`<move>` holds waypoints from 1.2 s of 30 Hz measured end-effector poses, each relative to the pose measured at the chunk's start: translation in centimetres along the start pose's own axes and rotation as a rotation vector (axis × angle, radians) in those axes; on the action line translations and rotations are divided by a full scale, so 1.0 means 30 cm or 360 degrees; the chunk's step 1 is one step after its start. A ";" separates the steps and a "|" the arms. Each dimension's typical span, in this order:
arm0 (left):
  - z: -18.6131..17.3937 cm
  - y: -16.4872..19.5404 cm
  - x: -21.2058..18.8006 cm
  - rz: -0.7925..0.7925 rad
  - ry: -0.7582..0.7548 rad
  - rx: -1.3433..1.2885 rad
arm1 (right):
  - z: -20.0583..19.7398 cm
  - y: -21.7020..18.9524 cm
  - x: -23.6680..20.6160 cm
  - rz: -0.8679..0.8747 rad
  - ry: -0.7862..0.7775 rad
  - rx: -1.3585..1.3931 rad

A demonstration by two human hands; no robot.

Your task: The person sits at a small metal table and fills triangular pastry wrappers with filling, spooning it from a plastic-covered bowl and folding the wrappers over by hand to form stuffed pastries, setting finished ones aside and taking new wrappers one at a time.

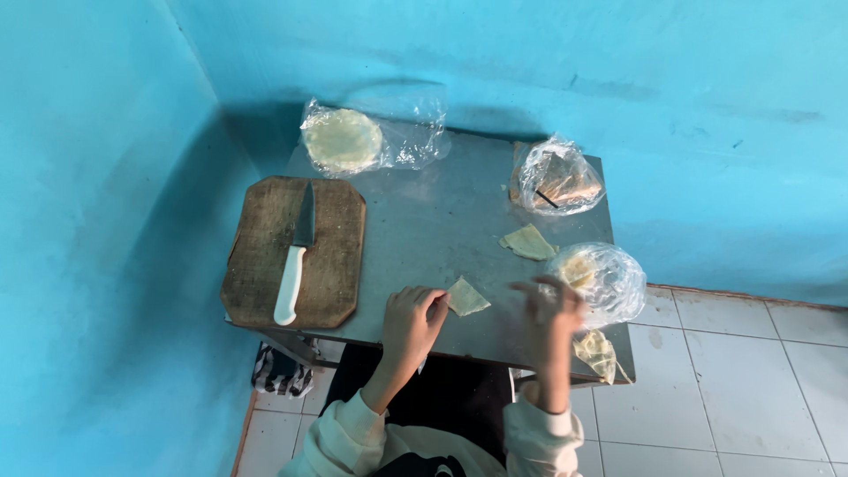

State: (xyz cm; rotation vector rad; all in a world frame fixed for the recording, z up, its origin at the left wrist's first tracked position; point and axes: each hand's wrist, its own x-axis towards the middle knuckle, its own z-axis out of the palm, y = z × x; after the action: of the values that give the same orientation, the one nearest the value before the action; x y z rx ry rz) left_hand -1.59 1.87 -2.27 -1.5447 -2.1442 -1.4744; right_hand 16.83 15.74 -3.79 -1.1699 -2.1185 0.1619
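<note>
Folding thin dough wrappers at a grey metal surface (424,221) set in a blue-walled corner. Left hand (411,322): fingers curled down onto the corner of a triangular wrapper piece (465,297) lying flat on the surface, pinning rather than lifting it. Right hand (555,309): raised and motion-blurred just beside a clear plastic bag (609,281) holding pale filling or scraps; whether its fingers grip anything cannot be told. Done so far, by the look of it: one folded piece (528,242) lying further back, another (598,353) hanging at the near right edge. Left to work: a stack of round wrappers in a bag (343,141) at the far left, seemingly untouched. Also present: a second bag with brown contents (556,178); a wooden cutting board (336,265) carrying a white-handled knife (293,265), idle.
</note>
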 end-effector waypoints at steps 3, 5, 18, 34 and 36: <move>-0.007 0.006 -0.003 0.0037 0.0052 0.0008 | 0.043 -0.119 -0.032 -0.0113 -0.0200 0.0073; -0.012 0.006 0.000 0.0020 0.0001 0.0000 | 0.053 -0.172 -0.034 -0.0159 -0.0258 0.0082; -0.004 0.003 -0.006 0.0023 -0.0010 -0.0007 | 0.058 -0.209 -0.034 -0.0340 -0.0294 -0.0157; 0.012 -0.004 -0.014 -0.0086 0.0032 -0.0011 | 0.033 -0.190 -0.038 -0.0728 -0.0142 -0.0571; 0.012 -0.006 -0.013 -0.0095 0.0021 0.0003 | 0.039 -0.184 -0.043 -0.0749 -0.0118 -0.0649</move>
State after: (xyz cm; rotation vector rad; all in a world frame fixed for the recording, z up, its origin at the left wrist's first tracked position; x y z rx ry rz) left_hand -1.39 1.89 -2.78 -1.4781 -2.2023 -1.4958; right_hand 12.71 11.76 -3.03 -0.8496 -2.5013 -0.4660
